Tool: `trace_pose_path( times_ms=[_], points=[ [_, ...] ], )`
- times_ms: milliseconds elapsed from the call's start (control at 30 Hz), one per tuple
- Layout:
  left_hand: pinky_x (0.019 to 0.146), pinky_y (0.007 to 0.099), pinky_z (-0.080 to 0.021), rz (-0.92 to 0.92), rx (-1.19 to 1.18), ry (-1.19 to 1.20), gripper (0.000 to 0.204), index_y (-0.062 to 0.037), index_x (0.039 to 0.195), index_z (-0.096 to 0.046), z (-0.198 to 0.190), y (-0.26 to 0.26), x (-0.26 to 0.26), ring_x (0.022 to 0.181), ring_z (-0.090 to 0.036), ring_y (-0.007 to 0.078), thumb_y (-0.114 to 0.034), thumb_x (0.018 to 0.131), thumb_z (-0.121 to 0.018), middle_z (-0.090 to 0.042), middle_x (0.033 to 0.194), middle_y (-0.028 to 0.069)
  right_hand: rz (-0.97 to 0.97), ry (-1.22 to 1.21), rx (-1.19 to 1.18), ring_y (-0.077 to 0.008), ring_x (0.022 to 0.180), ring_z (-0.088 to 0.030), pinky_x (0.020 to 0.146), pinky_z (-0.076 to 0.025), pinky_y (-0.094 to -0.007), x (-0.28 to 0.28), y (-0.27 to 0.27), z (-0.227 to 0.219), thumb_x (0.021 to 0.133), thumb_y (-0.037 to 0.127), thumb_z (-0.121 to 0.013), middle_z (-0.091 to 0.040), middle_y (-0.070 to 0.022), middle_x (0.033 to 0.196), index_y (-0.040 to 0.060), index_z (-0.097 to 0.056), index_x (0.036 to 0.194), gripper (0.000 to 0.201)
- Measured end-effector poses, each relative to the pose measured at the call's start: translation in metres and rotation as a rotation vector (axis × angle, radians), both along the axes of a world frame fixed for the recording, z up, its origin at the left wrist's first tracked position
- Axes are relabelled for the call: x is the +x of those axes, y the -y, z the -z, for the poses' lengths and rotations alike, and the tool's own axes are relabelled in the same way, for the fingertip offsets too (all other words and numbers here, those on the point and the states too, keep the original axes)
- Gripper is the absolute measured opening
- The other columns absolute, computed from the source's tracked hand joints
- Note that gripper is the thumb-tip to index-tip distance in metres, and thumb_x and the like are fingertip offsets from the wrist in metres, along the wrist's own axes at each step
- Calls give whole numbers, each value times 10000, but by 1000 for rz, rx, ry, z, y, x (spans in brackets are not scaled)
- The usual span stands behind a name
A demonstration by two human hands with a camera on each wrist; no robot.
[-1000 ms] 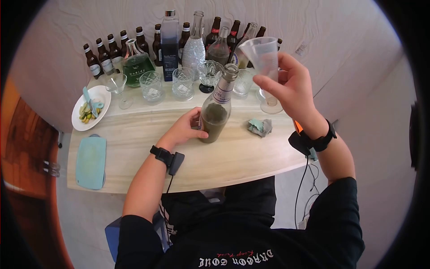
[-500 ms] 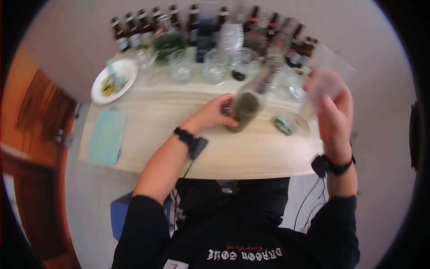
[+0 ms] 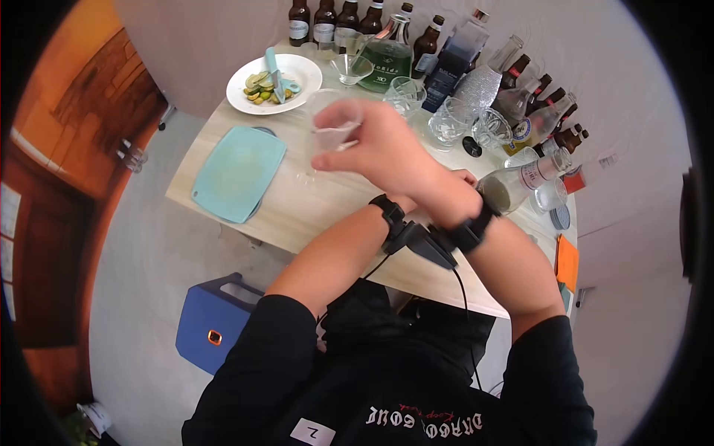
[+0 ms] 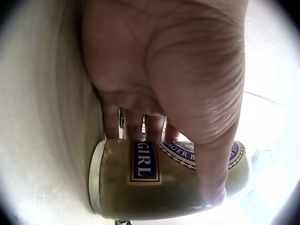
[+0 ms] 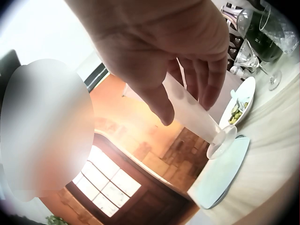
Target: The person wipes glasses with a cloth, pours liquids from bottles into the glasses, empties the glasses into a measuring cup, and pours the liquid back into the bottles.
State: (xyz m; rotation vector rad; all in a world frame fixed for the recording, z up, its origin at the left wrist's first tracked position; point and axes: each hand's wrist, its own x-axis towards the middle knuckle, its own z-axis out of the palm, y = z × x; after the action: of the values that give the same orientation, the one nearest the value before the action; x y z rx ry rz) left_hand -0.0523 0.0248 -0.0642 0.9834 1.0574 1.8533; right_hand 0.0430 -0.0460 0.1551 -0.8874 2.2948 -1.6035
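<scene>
In the head view my right hand (image 3: 379,145) holds a clear plastic measuring cup (image 3: 332,137) between thumb and fingers, just right of the teal cutting board (image 3: 239,172). The right wrist view shows the cup's tapered body (image 5: 194,115) and round foot, with the thumb on one side and the fingers on the other. My left hand (image 4: 164,70) curls round the lower part of a labelled glass bottle (image 4: 183,192) that contains murky liquid. In the head view that bottle (image 3: 502,189) is beyond the crossed forearms, and the right arm covers most of the left hand.
A white plate (image 3: 306,68) carries cut green fruit and a teal-handled knife. Glasses (image 3: 448,123) and several brown bottles (image 3: 425,48) line the back edge, around a green decanter (image 3: 385,65). An orange item (image 3: 567,262) lies at the right edge. A blue stool (image 3: 212,323) stands below.
The right hand has swung left with the measuring cup, across the left forearm, to beside the cutting board. The left hand still grips the bottle. The head view has turned left.
</scene>
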Motion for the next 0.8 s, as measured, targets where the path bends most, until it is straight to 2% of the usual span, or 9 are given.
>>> trace_pose_path(
  times_ms=[33, 67, 133, 167, 400, 633, 700, 767, 800],
  points=[
    [1051, 352, -443, -49, 197, -189, 524, -14, 1391, -420, -13, 10, 21, 1230, -549, 181, -75, 919, -641, -566, 1310, 104, -14, -71, 132, -183, 879, -667, 791, -543, -316, -15, 11, 10, 723, 149, -846, -704, -104, 1044, -22, -670, 1094, 445],
    [1059, 374, -443, -22, 142, -136, 562, -17, 1398, -407, -36, 22, 35, 1230, -550, 196, -93, 907, -668, -562, 1320, 106, -30, -143, 261, -167, 875, -659, 789, -540, -307, -25, 20, 20, 721, 157, -851, -711, -85, 1059, -8, -673, 1107, 456],
    [1061, 385, -441, -49, 124, -221, 584, -23, 1398, -409, 20, -13, -6, 1236, -548, 206, -116, 898, -696, -559, 1327, 115, -31, -132, 304, -183, 864, -661, 794, -541, -319, -37, 34, 35, 710, 161, -852, -711, -95, 1063, 0, -681, 1099, 454],
    [1053, 392, -444, -16, -136, -34, 580, -32, 1386, -423, -21, -2, 5, 1224, -552, 205, -130, 892, -711, -564, 1308, 115, -25, -120, 346, -199, 853, -662, 799, -543, -331, -41, 38, 42, 698, 165, -852, -711, -106, 1067, 9, -689, 1091, 454],
    [1027, 371, -447, -54, -14, -74, 565, -51, 1336, -467, -24, 6, 17, 1198, -549, 193, -106, 852, -754, -571, 1263, 86, -51, -69, 407, -209, 874, -664, 808, -546, -342, -46, 47, 74, 668, 173, -868, -710, -104, 1066, 6, -690, 1085, 483],
    [930, 341, -504, -217, 5, -190, 663, -64, 1311, -509, -10, 3, 25, 1091, -605, 165, -84, 744, -850, -614, 1196, 61, 40, -120, 301, -227, 960, -675, 846, -549, -348, -28, 28, 73, 687, 185, -862, -691, -121, 1111, -3, -613, 1257, 649],
    [920, 346, -505, -198, -45, -160, 679, -76, 1305, -516, -33, 16, 35, 1088, -605, 162, -79, 724, -868, -609, 1186, 61, 128, -207, 271, -228, 969, -674, 843, -550, -343, -8, -3, 54, 711, 175, -850, -685, -134, 1122, -3, -591, 1291, 660],
    [923, 331, -496, -277, -52, -260, 676, -72, 1303, -517, -37, 17, 45, 1086, -602, 153, -81, 726, -869, -607, 1181, 53, 53, -416, -84, -228, 935, -680, 806, -548, -322, 21, -40, 16, 755, 114, -812, -696, -151, 1060, -20, -630, 1226, 523],
    [946, 336, -486, -225, -3, -192, 670, -65, 1303, -518, -39, 23, 48, 1106, -594, 151, -79, 729, -863, -607, 1191, 49, 55, -609, -48, -221, 842, -686, 749, -544, -314, 37, -67, -1, 783, 39, -760, -706, -141, 957, -30, -680, 1101, 335]
  ],
)
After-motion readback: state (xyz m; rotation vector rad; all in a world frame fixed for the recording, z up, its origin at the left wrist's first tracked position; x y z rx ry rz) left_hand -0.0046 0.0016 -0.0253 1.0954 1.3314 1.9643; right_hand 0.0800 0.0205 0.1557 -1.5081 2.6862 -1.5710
